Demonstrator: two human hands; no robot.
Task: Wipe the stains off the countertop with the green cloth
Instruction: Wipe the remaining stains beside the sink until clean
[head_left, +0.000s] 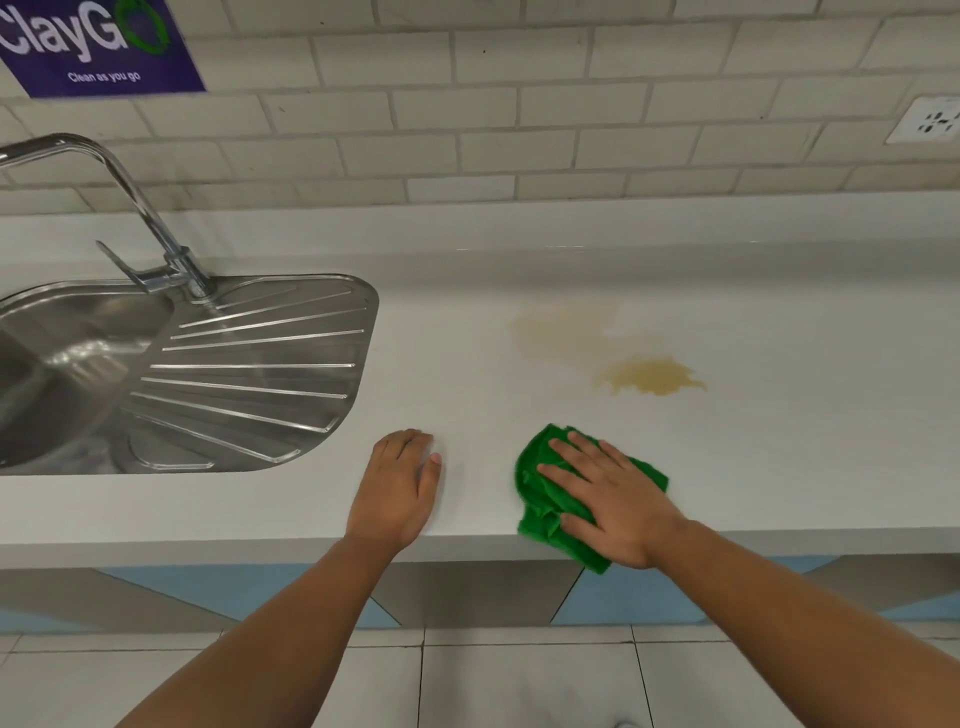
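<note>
A crumpled green cloth lies on the white countertop at its front edge, one corner hanging over. My right hand lies flat on the cloth with straight, spread fingers. My left hand rests on the bare counter a little to the left, its fingers loosely bent, holding nothing. Beyond the cloth are two stains: a darker brown-yellow stain and a fainter, wider smear behind it to the left.
A steel sink with a ribbed drainer and a tall tap fills the left side. A tiled wall runs along the back, with a purple sign and a socket. Below the counter edge are cabinet fronts and floor tiles.
</note>
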